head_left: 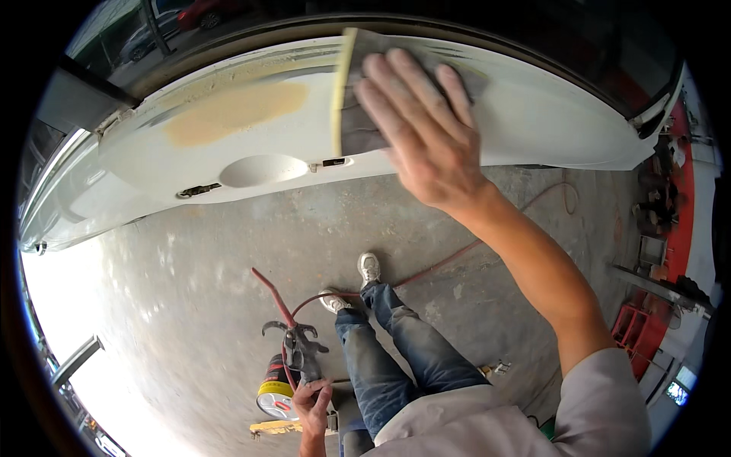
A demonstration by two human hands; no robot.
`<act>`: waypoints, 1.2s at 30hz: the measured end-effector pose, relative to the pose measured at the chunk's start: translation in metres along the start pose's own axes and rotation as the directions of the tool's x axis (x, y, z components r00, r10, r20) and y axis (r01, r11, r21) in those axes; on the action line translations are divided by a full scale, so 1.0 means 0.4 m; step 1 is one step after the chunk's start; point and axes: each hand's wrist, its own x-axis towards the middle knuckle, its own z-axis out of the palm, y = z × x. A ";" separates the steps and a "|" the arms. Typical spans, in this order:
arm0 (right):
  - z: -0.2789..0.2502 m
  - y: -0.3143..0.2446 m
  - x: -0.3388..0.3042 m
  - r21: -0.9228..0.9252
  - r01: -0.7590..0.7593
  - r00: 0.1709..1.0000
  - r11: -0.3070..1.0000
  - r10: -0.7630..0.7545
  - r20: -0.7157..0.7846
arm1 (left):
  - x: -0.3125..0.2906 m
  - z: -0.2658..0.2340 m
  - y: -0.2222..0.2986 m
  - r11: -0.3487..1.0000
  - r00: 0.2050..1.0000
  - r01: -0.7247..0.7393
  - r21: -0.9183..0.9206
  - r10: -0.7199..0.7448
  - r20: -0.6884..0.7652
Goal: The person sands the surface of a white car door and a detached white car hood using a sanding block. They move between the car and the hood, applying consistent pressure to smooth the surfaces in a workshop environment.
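Note:
A white car door (525, 114) stretches across the far side, with a tan filler patch (236, 114) and dull sanded streaks near its upper edge. My right hand (426, 129) lies on a dark sheet of sandpaper (362, 137) with a pale yellow edge, fingers stretched and spread, pressing it against the panel. The fingertips are slightly blurred. Low down, my left hand (311, 407) has its fingers curled by a dusty grey, hooked tool or holder (303, 346). What these fingers grip is too small to make out.
A recessed handle cup (263, 171) and slots mark the door below the patch. A red hose (449, 259) crosses the concrete floor by my shoes. Beside my left hand stands a can with a yellow band (278, 390). Red shelving (640, 331) lines the right side.

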 end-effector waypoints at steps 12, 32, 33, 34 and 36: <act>-0.031 0.047 -0.013 0.089 0.033 0.995 0.995 -0.025 -0.097 | -0.006 0.043 0.057 0.986 0.983 -0.167 -0.001 0.167 0.073; -0.447 -0.509 -0.290 0.218 -0.909 0.305 -0.355 -0.212 0.929 | -0.191 0.120 0.024 0.899 0.935 -0.301 -0.319 0.343 0.085; -0.453 -0.495 -0.303 0.125 -0.898 0.237 -0.421 -0.223 0.946 | -0.198 0.104 0.016 0.948 0.958 -0.198 -0.248 0.241 0.157; -0.462 -0.499 -0.290 0.171 -0.912 0.257 -0.372 -0.193 0.947 | -0.212 0.096 0.016 0.941 0.957 -0.161 -0.296 0.222 0.186; -0.489 -0.495 -0.278 0.149 -0.918 0.221 -0.368 -0.163 0.962 | -0.240 0.113 0.029 0.916 0.953 -0.091 -0.391 0.195 0.233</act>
